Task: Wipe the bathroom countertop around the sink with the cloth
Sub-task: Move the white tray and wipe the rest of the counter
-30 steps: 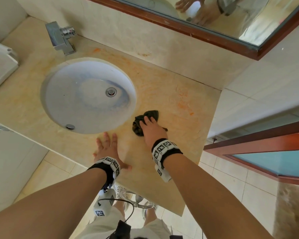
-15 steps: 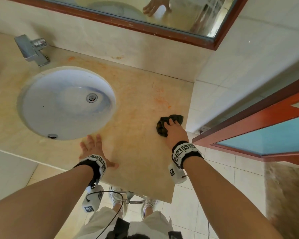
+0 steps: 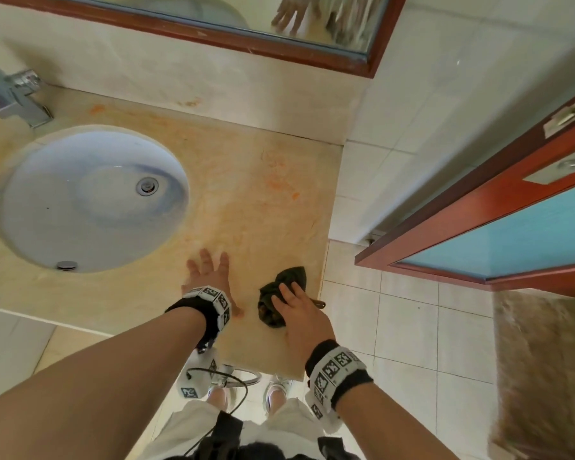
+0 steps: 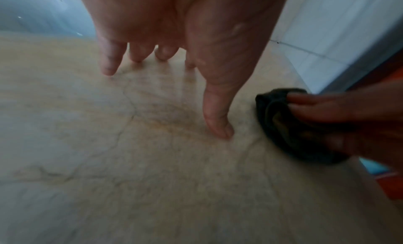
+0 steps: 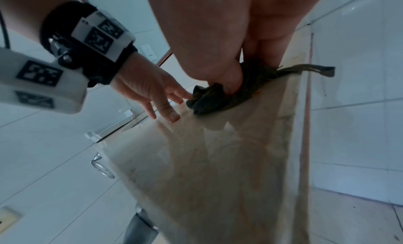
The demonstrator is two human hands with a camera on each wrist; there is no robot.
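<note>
Dark, bunched cloth (image 3: 281, 298) lies near the right front corner of the beige marble worktop (image 3: 253, 207), well right of the round sink (image 3: 90, 197). Curled fingers of the right hand (image 3: 299, 318) form a grip clamped on the cloth. Just beside it, the left hand (image 3: 208, 272) rests flat, fingers spread apart, near the sink's rim.

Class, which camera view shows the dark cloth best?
The head view: the cloth lies bunched under the right hand near the countertop's right edge. Left wrist view shows it blurred; right wrist view shows it partly hidden.
</note>
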